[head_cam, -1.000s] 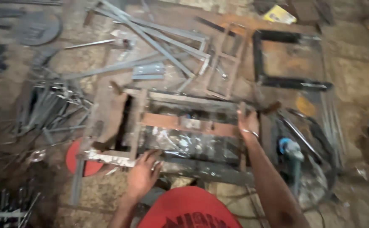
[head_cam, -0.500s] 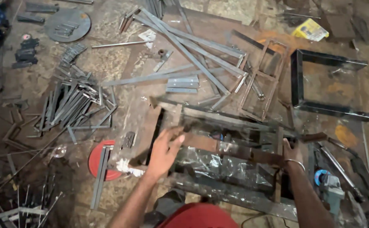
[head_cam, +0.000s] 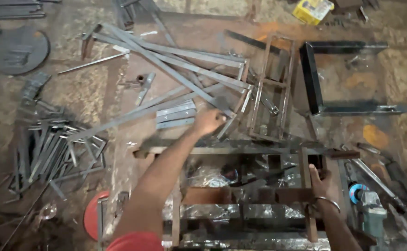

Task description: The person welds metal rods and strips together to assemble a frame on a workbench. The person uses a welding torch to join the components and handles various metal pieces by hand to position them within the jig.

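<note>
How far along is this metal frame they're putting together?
Partly built: the rusty frame already has several bars joined into a grid. In hand: the right hand grips an upright bar of it while the left hand reaches to the loose steel strips. Many cut pieces lie unused, so much seems left.

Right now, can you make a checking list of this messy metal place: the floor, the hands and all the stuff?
Surface: a dusty, stained floor.
Job's things: a rusty metal frame; long flat steel strips.
Clutter: a pile of short metal bars, a red disc, a black square frame, a yellow box.
Hands: the left hand reaches the strips; the right hand grips the frame.
Cables: a dark hose by the angle grinder.
Surroundings: nothing seen.
</note>
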